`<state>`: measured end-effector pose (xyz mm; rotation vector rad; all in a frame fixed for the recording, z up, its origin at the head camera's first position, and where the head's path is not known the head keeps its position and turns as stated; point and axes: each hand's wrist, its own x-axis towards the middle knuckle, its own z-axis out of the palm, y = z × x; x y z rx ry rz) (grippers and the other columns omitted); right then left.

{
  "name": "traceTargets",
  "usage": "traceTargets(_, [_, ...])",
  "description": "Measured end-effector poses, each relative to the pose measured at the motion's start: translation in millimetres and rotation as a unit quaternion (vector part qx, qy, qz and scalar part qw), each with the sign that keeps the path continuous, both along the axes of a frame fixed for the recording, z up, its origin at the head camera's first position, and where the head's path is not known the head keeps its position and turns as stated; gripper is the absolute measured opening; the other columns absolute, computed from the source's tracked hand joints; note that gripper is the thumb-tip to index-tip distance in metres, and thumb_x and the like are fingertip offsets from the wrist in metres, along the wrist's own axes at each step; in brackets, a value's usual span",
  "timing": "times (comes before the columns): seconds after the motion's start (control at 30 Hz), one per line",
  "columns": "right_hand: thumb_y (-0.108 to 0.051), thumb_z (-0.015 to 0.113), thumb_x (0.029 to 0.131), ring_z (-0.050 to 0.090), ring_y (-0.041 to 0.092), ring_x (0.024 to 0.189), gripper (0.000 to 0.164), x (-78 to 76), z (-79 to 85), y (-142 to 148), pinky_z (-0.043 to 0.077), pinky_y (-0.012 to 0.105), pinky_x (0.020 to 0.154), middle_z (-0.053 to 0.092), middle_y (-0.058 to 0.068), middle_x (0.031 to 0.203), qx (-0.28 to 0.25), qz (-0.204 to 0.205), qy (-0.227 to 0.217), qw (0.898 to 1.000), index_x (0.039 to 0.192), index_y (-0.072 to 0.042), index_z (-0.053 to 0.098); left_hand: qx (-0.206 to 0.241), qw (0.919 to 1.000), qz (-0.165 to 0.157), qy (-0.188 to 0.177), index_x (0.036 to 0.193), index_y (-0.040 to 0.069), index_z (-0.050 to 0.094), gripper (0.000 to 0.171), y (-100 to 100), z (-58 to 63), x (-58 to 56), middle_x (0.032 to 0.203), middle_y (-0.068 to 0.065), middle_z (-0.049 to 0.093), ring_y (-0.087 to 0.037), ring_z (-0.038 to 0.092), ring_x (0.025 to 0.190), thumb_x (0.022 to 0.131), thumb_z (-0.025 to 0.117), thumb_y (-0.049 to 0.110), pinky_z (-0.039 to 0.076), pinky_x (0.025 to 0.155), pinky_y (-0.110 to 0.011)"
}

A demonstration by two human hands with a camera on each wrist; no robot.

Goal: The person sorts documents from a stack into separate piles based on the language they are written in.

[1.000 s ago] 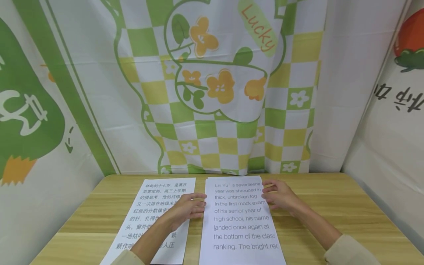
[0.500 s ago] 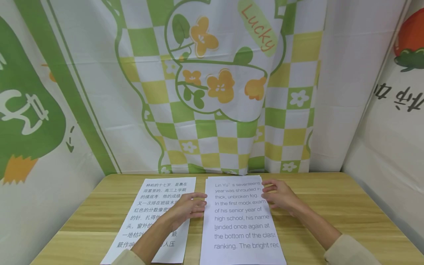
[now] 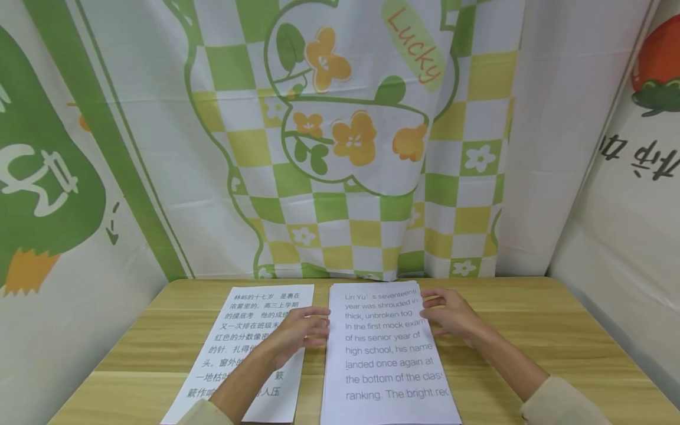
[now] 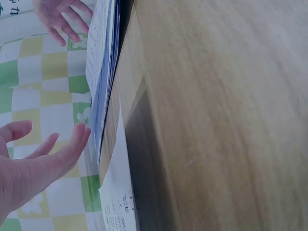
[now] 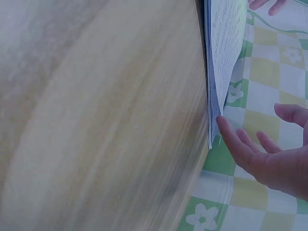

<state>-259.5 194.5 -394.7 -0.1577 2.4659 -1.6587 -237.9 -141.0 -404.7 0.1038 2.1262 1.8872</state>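
A stack of white paper sheets (image 3: 382,354) printed with large English text lies on the wooden table, several sheets thick in both wrist views. My left hand (image 3: 297,336) is at its left edge, fingertips right at the side of the stack, fingers loosely extended. Opposite it, my right hand (image 3: 451,316) has its fingertips at the stack's right edge, fingers likewise relaxed. Another sheet with Chinese text (image 3: 249,313) lies to the left, partly hidden under my left hand and forearm. In the right wrist view, a fingertip of the right hand (image 5: 274,163) meets the paper edges.
The wooden table (image 3: 510,342) reaches back to a green and yellow checked curtain (image 3: 366,236). White printed cloth hangs along the left (image 3: 133,224) and right sides (image 3: 611,236).
Both hands stay at the stack's sides, with the left fingertips shifting very slightly. The stack's lower right edge has shifted slightly to the right.
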Motion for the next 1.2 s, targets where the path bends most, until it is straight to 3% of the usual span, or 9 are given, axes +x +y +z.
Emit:
traceTargets(0.4, [0.002, 0.064, 0.095, 0.066, 0.045, 0.111, 0.061, -3.6, -2.9, 3.6, 0.063, 0.049, 0.086, 0.054, 0.041, 0.133, -0.038, 0.007, -0.026, 0.999, 0.148, 0.017, 0.036, -0.005, 0.9991, 0.038, 0.017, 0.137, -0.015, 0.054, 0.041, 6.0, -6.6, -5.6, 0.129, -0.029, 0.061, -0.033, 0.066, 0.108, 0.101, 0.051, 0.006, 0.059, 0.096, -0.046])
traceTargets(0.57, [0.002, 0.063, 0.095, 0.067, 0.045, 0.111, 0.063, -5.2, -5.2, 6.7, 0.063, 0.049, 0.088, 0.061, 0.038, 0.126, -0.044, 0.015, -0.028, 0.999, 0.148, 0.019, 0.033, -0.001, 0.9986, 0.049, 0.02, 0.137, -0.013, 0.053, 0.041, 9.4, -6.8, -5.8, 0.132, -0.031, 0.06, -0.035, 0.068, 0.106, 0.1, 0.052, 0.005, 0.061, 0.092, -0.047])
traceTargets(0.77, [0.002, 0.061, 0.095, 0.07, 0.041, 0.106, 0.063, -6.9, -9.5, 11.7, 0.063, 0.047, 0.089, 0.069, 0.032, 0.115, -0.045, 0.025, -0.022, 0.998, 0.146, 0.023, 0.031, 0.009, 0.998, 0.062, 0.008, 0.139, -0.013, 0.05, 0.044, 15.5, -8.4, -6.9, 0.122, -0.029, 0.059, -0.032, 0.069, 0.096, 0.099, 0.056, 0.005, 0.065, 0.082, -0.041])
traceTargets(1.07, [0.01, 0.063, 0.092, 0.073, 0.033, 0.095, 0.061, -6.7, -10.6, 12.7, 0.065, 0.044, 0.082, 0.065, 0.034, 0.121, -0.048, 0.016, -0.041, 0.998, 0.145, 0.021, 0.035, -0.028, 0.999, 0.029, 0.018, 0.15, -0.016, 0.037, 0.059, 20.5, -8.8, -5.2, 0.131, -0.035, 0.06, -0.028, 0.07, 0.099, 0.094, 0.054, -0.008, 0.063, 0.088, -0.04])
traceTargets(1.2, [0.012, 0.063, 0.089, 0.072, 0.027, 0.086, 0.063, -5.7, -11.0, 11.1, 0.066, 0.04, 0.074, 0.064, 0.029, 0.117, -0.052, 0.008, -0.053, 0.997, 0.147, 0.018, 0.038, -0.034, 0.9991, 0.02, 0.015, 0.151, -0.014, 0.037, 0.061, 20.5, -10.6, -5.0, 0.134, -0.033, 0.059, -0.026, 0.07, 0.097, 0.094, 0.058, -0.009, 0.063, 0.086, -0.039])
